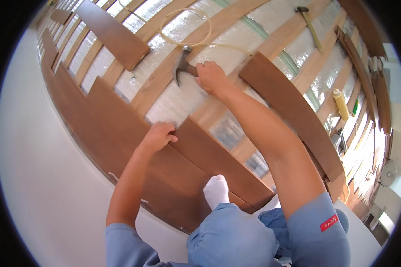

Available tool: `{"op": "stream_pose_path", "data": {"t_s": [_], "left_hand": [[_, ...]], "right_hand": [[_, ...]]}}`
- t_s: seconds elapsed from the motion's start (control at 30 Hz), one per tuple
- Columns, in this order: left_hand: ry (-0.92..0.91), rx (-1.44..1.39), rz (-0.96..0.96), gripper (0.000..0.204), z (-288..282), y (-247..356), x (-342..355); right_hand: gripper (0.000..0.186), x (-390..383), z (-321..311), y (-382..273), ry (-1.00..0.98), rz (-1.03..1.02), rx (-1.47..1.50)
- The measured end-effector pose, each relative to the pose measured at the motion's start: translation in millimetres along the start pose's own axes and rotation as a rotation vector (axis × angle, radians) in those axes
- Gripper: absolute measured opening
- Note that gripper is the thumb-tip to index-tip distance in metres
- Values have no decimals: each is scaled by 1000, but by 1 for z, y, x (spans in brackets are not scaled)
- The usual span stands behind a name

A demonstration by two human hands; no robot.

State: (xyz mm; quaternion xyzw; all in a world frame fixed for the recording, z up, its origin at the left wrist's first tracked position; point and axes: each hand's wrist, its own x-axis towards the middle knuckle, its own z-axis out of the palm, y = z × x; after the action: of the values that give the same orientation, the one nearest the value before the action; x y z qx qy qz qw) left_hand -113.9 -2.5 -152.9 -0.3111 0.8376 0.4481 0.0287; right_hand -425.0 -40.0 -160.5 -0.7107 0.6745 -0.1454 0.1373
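Observation:
My right hand (211, 78) is closed round the handle of a claw hammer (182, 66), raised above the wooden battens and silver foil (173, 104) in the middle. My left hand (160, 135) rests lower left with fingers curled on the end of a brown plank (223, 169), by its seam with the laid boards (89, 120). My white-socked foot (216, 191) is on the boards below. A loose brown plank (289, 113) lies right of my right arm.
Another plank (107, 31), looped hose (185, 18) and second hammer (309, 24) lie at the top. A yellow bottle (341, 102), metal tool (338, 142) and stacked planks (358, 66) are at right, with a fan (387, 171) beyond. A white wall (26, 147) borders the left.

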Motion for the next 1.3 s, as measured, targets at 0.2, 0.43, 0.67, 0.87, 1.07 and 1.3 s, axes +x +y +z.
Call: {"op": "stream_pose_path", "data": {"t_s": [0.2,0.43,0.67,0.87,1.07,1.3], "left_hand": [[-46,23,-90,32,-2,-4,-17],[-94,32,-204,30,-2,0,-5],[-103,80,-274,29,6,11,-5],[-166,81,-387,29,0,-11,-10],[-159,50,-409,30,10,0,-2],[-258,66,-421,25,-6,-18,-4]], "right_hand": [[35,-77,-93,1,-126,110,330],[37,-303,-226,71,-334,313,321],[44,-482,-178,94,-672,706,225],[38,-511,-150,99,-599,771,291],[36,-580,-155,120,-666,890,125],[32,-587,-126,95,-636,879,215]]}}
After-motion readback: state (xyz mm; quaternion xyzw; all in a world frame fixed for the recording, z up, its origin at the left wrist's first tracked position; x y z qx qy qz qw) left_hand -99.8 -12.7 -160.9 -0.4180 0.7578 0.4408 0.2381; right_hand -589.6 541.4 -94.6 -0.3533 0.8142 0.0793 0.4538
